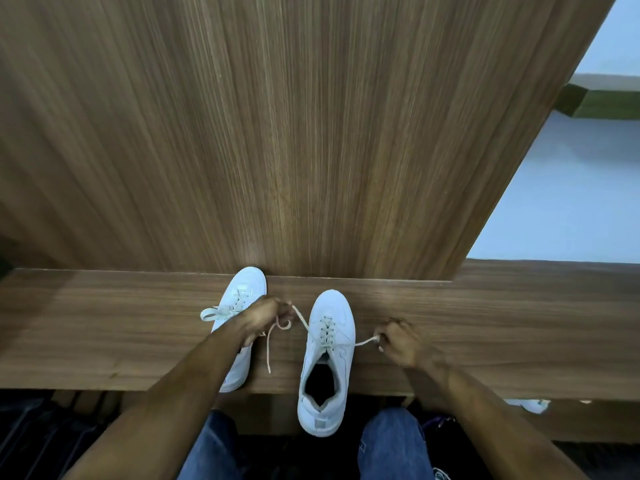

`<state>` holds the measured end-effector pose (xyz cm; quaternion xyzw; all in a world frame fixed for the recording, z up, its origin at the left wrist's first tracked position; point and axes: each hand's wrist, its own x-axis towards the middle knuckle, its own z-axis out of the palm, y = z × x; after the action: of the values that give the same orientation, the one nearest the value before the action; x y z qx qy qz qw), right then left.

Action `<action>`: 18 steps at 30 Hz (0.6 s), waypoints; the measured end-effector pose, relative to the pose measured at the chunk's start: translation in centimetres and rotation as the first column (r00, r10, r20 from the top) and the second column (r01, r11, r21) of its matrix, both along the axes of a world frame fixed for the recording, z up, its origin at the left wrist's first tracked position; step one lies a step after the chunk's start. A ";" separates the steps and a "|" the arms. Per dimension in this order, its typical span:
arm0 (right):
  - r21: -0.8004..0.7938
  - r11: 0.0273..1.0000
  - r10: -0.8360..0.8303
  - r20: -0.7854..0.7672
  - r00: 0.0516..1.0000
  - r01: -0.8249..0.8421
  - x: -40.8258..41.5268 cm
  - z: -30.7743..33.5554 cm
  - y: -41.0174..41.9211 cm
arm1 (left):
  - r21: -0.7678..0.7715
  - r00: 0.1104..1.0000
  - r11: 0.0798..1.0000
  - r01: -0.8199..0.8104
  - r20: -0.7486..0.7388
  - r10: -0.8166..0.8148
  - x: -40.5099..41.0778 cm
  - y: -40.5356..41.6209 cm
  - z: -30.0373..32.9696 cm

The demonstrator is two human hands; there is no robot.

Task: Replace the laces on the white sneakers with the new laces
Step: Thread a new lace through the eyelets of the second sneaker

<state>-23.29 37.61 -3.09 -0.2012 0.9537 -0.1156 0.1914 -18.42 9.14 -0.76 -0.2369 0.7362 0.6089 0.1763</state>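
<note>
Laces (300, 318) run out from both sides of the right sneaker (329, 355), which sits at the near edge of the desk (485, 306) with its heel hanging over. The left hand (268, 315) has its fingers curled round one end. The right hand (398, 342) pinches the other end. The lace looks soft, thin and floppy, so it is best held near the tip, where it is stiffer. The shoe looks light and may slide when pulled. The left sneaker (242, 299) lies closer to the desk's far edge, under the left arm, already laced and tied.
</note>
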 end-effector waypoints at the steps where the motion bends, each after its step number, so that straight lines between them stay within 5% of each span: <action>1: -0.150 0.986 -0.059 0.071 0.996 0.069 0.2 1.2 -0.5 | 0.164 0.994 0.981 -0.100 -0.015 0.104 -0.4 0.5 0.0; 3: -0.464 0.826 -0.171 0.336 0.926 0.321 0.8 2.9 -1.7 | 0.419 0.946 0.858 -0.298 0.010 0.323 -1.4 1.9 0.4; 5: -0.637 0.564 -0.198 0.514 0.835 0.526 1.1 3.8 -3.2 | 0.595 0.880 0.686 -0.419 0.080 0.469 -2.3 4.3 0.6; 10: -0.629 0.008 -0.043 0.776 0.629 0.777 1.2 4.0 -6.4 | 0.797 0.867 0.431 -0.423 0.217 0.449 -2.7 9.1 -2.4; 13: -0.584 -0.135 0.004 0.807 0.590 0.800 0.8 3.9 -7.2 | 0.749 0.887 0.532 -0.396 0.161 0.433 -2.0 9.6 -4.1; 15: -0.597 -0.102 -0.086 0.803 0.590 0.796 0.2 3.3 -7.0 | 0.542 0.886 0.721 -0.432 0.107 0.451 -1.2 8.5 -4.7; 18: -0.592 -0.021 -0.216 0.790 0.574 0.806 -0.4 1.5 -5.8 | 0.313 0.899 0.851 -0.422 0.020 0.438 -0.2 6.7 -5.9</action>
<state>-23.71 31.82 -1.60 0.1542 0.5867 -0.7708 0.1946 -18.63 15.81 -6.63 -0.3489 0.5642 0.7465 0.0515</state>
